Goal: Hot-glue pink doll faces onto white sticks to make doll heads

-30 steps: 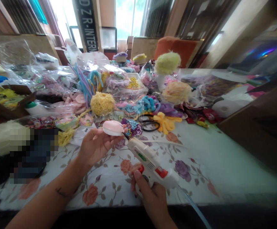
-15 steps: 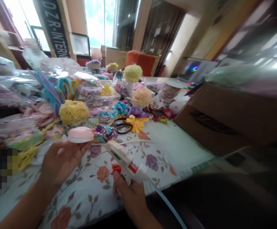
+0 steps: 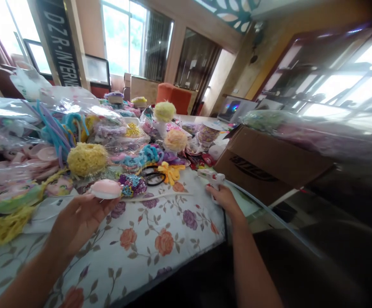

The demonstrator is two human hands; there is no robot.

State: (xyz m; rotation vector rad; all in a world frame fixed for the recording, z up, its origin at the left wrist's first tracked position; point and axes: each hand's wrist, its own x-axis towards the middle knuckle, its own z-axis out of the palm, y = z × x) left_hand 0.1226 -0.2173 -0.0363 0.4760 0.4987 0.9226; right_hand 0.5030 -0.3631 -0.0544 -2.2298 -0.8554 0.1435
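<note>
My left hand point(image 3: 85, 216) holds a rounded pink and white piece point(image 3: 105, 189) above the flowered tablecloth, fingers under it and thumb at its side; its exact kind I cannot make out. Farther right, my right hand point(image 3: 223, 198) grips a white glue gun point(image 3: 212, 177) by its handle, nozzle pointing left. A long pale glue stick point(image 3: 272, 214) trails from the gun's back toward the lower right. Just beyond the pink piece lies a bag of small purple and blue beads or flowers point(image 3: 134, 185). A white cord point(image 3: 160, 196) runs across the cloth between my hands.
A yellow yarn pompom point(image 3: 87, 159), black-handled scissors point(image 3: 155, 177) and orange-yellow yarn point(image 3: 170, 172) lie beyond my hands. Plastic bags of craft parts crowd the left and back. A brown cardboard box point(image 3: 269, 167) stands at the right, beside the table edge.
My right hand has carried the glue gun away from the pink piece, to the right and toward the box. My left hand still holds the piece in nearly the same place. The view has shifted.
</note>
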